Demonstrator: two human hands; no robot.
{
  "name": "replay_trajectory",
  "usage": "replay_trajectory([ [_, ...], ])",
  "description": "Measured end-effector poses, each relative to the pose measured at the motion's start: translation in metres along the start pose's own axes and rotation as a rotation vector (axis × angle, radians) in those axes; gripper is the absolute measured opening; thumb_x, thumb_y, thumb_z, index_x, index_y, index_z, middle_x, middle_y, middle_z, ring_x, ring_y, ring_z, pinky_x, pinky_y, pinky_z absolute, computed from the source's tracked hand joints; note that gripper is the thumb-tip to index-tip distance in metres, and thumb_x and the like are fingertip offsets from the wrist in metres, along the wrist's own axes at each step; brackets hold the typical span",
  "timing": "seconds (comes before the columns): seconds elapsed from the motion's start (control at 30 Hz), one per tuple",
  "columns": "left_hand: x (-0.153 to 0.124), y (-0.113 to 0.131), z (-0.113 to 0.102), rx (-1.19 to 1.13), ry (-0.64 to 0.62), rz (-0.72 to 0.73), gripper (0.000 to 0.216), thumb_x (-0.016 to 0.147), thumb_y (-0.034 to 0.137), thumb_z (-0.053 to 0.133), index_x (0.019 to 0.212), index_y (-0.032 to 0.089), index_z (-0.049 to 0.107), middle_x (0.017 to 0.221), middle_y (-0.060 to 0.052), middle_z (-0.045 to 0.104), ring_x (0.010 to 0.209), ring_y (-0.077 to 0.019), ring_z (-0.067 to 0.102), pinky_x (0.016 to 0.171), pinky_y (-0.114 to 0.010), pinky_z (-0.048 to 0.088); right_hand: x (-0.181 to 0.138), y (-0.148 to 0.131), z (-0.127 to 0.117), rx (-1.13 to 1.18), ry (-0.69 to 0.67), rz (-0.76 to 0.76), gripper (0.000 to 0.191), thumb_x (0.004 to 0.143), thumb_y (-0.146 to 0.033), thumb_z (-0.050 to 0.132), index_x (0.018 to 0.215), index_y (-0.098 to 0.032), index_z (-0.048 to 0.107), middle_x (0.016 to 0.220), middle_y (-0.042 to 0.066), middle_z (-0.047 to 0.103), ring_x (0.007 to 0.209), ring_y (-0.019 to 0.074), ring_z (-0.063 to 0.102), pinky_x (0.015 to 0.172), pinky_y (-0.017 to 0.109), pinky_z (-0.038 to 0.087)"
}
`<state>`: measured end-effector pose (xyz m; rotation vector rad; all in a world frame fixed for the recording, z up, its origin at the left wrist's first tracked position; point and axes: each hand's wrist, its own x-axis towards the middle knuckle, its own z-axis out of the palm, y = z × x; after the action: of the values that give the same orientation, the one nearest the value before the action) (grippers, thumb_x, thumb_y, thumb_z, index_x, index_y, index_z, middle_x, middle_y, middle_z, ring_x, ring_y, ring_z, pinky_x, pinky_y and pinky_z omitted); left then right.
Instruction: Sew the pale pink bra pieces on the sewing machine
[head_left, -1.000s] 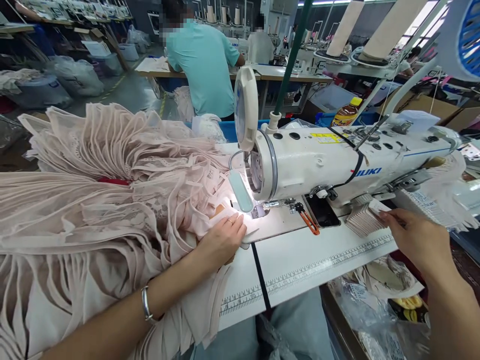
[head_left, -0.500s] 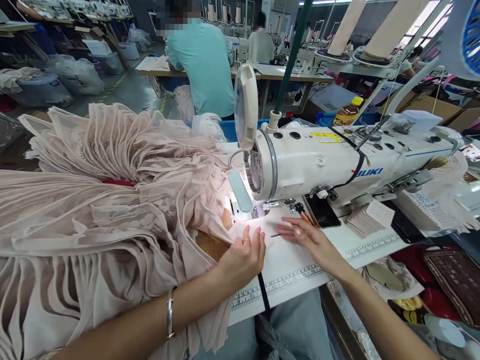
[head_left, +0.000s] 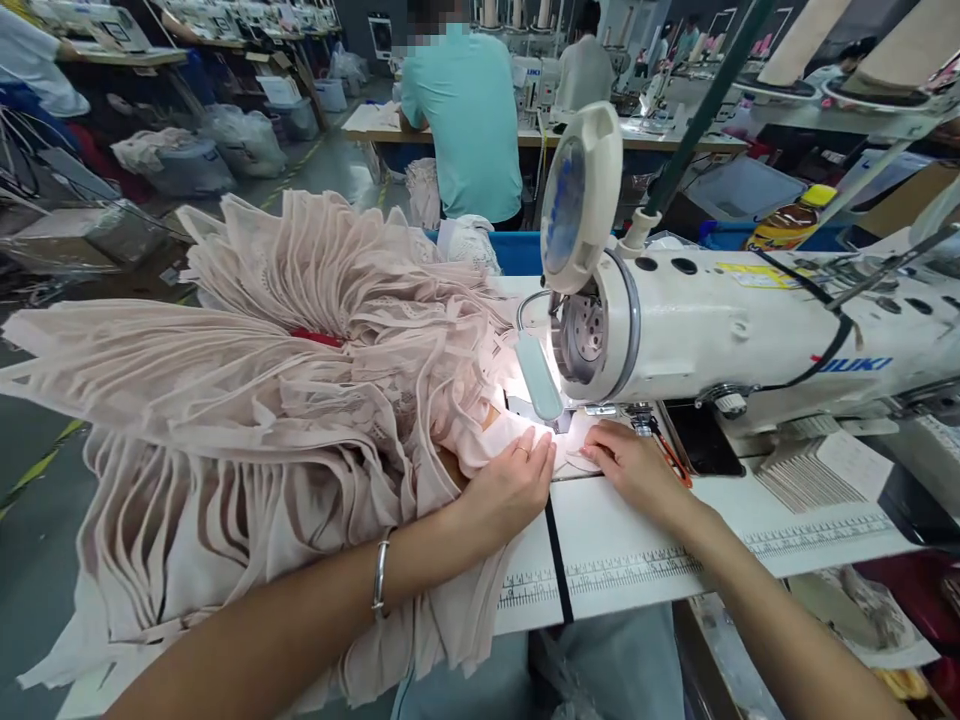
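A big heap of pale pink garment pieces (head_left: 247, 390) covers the left of the sewing table (head_left: 645, 560). My left hand (head_left: 510, 485) lies on a pink piece at the needle of the white sewing machine (head_left: 750, 320), fingers flat and pressing the cloth. My right hand (head_left: 634, 465) rests just right of it under the machine head, fingers curled down on a small pale piece (head_left: 581, 458) beside the presser foot. The machine's lamp lights both hands.
Orange-handled snips (head_left: 667, 455) lie right of my right hand. A stack of white labels (head_left: 817, 475) sits further right under the machine arm. A bottle (head_left: 787, 215) stands behind the machine. A person in a teal shirt (head_left: 465, 120) works at a table behind.
My right hand went from the label stack at the right to the needle area beside my left hand. My left hand has pushed the pink piece closer to the presser foot. The view has shifted left.
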<state>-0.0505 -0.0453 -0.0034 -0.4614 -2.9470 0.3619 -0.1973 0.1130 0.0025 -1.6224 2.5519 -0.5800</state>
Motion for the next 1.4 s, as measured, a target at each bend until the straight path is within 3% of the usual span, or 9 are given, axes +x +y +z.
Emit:
replay_trajectory([
  [0.17,0.002,-0.002,0.005,-0.081,0.041,-0.052,0.040,0.092,-0.004,0.035,0.127,-0.001,0.053,0.134,-0.022,0.057,0.122,-0.0238,0.057,0.100,-0.037,0.047,0.004,-0.006,0.012,-0.170,0.054,-0.096,0.015,0.091,-0.022,0.042,0.078,-0.022,0.048,0.075,0.005,0.057,0.070,0.0209,0.054,0.064,0.032,0.041],
  [0.27,0.004,-0.009,0.010,-0.204,0.094,-0.111,0.035,0.093,0.001,0.041,0.126,0.000,0.053,0.133,-0.021,0.058,0.127,-0.0227,0.054,0.107,-0.036,0.043,0.009,-0.011,0.019,-0.054,0.108,0.003,0.017,0.092,-0.026,0.041,0.077,-0.023,0.048,0.066,0.002,0.055,0.062,0.0189,0.051,0.060,0.030,0.039],
  [0.4,0.004,-0.011,0.013,-0.473,0.150,-0.351,0.037,0.093,0.002,0.041,0.128,0.005,0.052,0.131,-0.015,0.061,0.125,-0.0171,0.056,0.103,-0.028,0.048,0.013,-0.015,0.019,0.182,0.125,0.206,0.019,0.089,-0.029,0.046,0.072,-0.023,0.048,0.059,-0.002,0.055,0.057,0.0162,0.051,0.058,0.028,0.039],
  [0.47,0.002,-0.005,0.013,-0.535,0.195,-0.317,0.042,0.091,0.000,0.036,0.129,0.008,0.052,0.134,-0.012,0.061,0.127,-0.0150,0.054,0.106,-0.028,0.046,0.013,-0.016,0.017,0.252,0.113,0.245,0.018,0.089,-0.029,0.046,0.073,-0.023,0.051,0.062,-0.001,0.059,0.058,0.0163,0.053,0.059,0.028,0.040],
  [0.63,0.000,0.010,0.012,-0.299,0.158,-0.112,0.045,0.090,0.001,0.036,0.133,0.001,0.050,0.138,-0.018,0.055,0.135,-0.0254,0.046,0.113,-0.041,0.038,0.012,-0.015,0.017,0.254,0.130,0.280,0.020,0.088,-0.033,0.046,0.073,-0.023,0.053,0.066,0.000,0.062,0.058,0.0167,0.054,0.060,0.029,0.041],
  [1.0,0.002,0.014,0.007,-0.020,0.102,-0.102,0.045,0.095,0.008,0.034,0.138,-0.003,0.046,0.141,-0.022,0.051,0.132,-0.0322,0.049,0.107,-0.045,0.041,0.012,-0.014,0.021,0.223,0.124,0.271,0.021,0.089,-0.031,0.046,0.072,-0.022,0.054,0.062,-0.002,0.059,0.057,0.0147,0.053,0.058,0.027,0.041],
  [1.1,0.003,0.015,0.008,0.009,0.113,-0.084,0.044,0.095,0.006,0.032,0.135,-0.004,0.048,0.139,-0.022,0.053,0.130,-0.0307,0.051,0.105,-0.042,0.042,0.008,-0.012,0.021,0.201,0.177,0.221,0.020,0.091,-0.031,0.050,0.075,-0.022,0.058,0.066,-0.002,0.062,0.060,0.0148,0.055,0.059,0.028,0.044],
  [1.23,0.005,0.014,0.012,-0.035,0.155,-0.091,0.041,0.094,0.004,0.032,0.131,-0.001,0.050,0.135,-0.020,0.057,0.130,-0.0263,0.051,0.110,-0.041,0.037,0.000,-0.007,0.020,0.139,0.304,-0.052,0.018,0.094,-0.025,0.051,0.091,-0.022,0.068,0.087,0.003,0.069,0.083,0.0169,0.063,0.076,0.029,0.050],
  [1.4,0.007,0.010,0.004,-0.146,0.181,-0.258,0.029,0.093,0.001,0.032,0.111,0.006,0.054,0.110,-0.016,0.064,0.112,-0.0238,0.060,0.100,-0.041,0.044,-0.004,-0.011,0.021,-0.141,0.285,-0.264,0.021,0.095,-0.017,0.050,0.104,-0.016,0.068,0.096,0.007,0.070,0.093,0.0203,0.061,0.089,0.035,0.049],
])
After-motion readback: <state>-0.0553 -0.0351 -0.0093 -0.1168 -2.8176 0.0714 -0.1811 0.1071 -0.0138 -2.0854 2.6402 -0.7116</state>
